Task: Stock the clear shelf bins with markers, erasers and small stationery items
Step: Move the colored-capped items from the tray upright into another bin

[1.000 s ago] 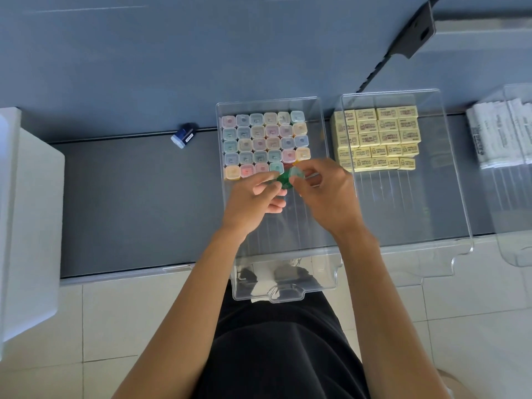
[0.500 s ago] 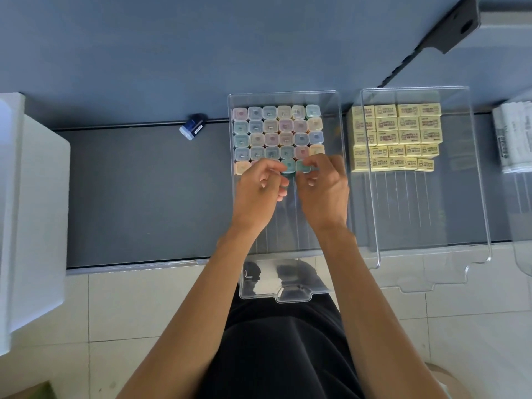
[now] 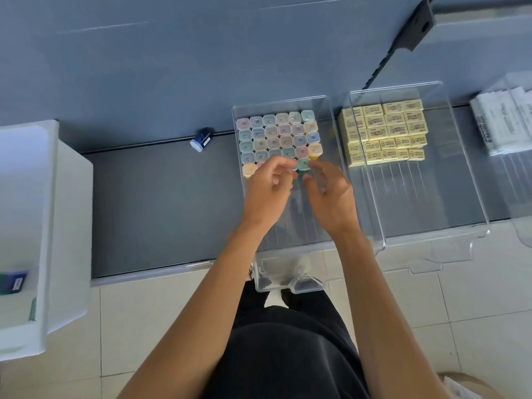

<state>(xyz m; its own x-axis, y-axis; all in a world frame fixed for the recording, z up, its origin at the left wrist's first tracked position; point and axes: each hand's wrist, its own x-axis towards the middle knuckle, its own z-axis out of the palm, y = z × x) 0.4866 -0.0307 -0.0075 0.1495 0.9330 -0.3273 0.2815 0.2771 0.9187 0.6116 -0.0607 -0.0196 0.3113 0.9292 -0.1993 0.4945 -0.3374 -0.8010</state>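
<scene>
A clear bin [image 3: 288, 279] sits on the grey shelf and juts over its front edge. Its back half holds several rows of upright markers [image 3: 276, 133] with pastel caps. A teal-capped marker [image 3: 302, 164] stands in the front row. My left hand [image 3: 267, 191] hovers over the left of that front row, fingers loosely curled, with nothing visible in them. Just right of the teal marker is my right hand [image 3: 331, 194], its fingers relaxed and spread, holding nothing. The left hand hides part of the front row.
A second clear bin [image 3: 431, 223] to the right holds stacked yellow erasers [image 3: 385, 131]. A third bin at the far right holds white packets [image 3: 503, 125]. A small blue item [image 3: 202, 138] lies on the shelf. A white box [image 3: 57, 226] stands at left.
A green-capped marker that both hands held a second ago now stands in the front row. Both hands have drawn back slightly from the caps and let go.
</scene>
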